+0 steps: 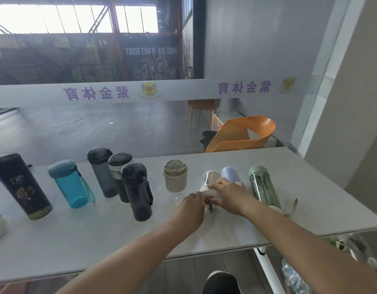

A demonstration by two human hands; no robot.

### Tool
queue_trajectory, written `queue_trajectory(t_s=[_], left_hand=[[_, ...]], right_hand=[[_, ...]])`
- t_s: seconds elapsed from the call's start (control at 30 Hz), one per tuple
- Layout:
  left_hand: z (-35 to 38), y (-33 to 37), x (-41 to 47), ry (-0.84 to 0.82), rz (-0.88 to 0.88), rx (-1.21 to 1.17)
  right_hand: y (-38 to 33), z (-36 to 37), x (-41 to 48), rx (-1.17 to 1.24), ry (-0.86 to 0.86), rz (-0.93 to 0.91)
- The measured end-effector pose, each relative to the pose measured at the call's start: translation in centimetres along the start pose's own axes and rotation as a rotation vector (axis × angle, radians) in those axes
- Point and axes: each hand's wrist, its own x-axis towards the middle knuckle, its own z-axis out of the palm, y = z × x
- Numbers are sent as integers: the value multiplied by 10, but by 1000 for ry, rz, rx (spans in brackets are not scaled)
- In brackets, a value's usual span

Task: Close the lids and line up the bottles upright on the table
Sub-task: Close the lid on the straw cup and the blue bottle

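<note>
Altogether nine bottles (71, 183), two hands (225, 194)

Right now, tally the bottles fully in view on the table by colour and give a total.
black or dark grey bottles: 4
teal bottle: 1
beige bottle: 1
clear bottle: 1
lavender bottle: 1
green bottle: 1
total: 9

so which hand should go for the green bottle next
Right, probably. The right hand is just beside the green bottle, while the left hand is on the far side of the clear bottle they both hold.
</note>
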Motion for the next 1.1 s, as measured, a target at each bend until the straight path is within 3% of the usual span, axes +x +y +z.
queue_trajectory(t_s=[0.17, 0.37, 0.7, 0.87, 0.97, 1.1], left_hand=[[23, -3, 3, -71, -166, -131], [21, -1, 6, -26, -181, -320], [-21, 0, 22, 212, -275, -689], [-56, 1, 59, 180, -268, -562], [-72, 2, 86, 33, -193, -388], [-82, 4, 109, -154, -52, -157]], right_hand=[[4, 5, -3, 49, 4, -11], [10, 10, -3, 181, -24, 6], [22, -30, -14, 506, 27, 23], [33, -46, 10, 635, 123, 145], [34, -52, 30, 729, 164, 227], [34, -54, 44, 654, 136, 235]])
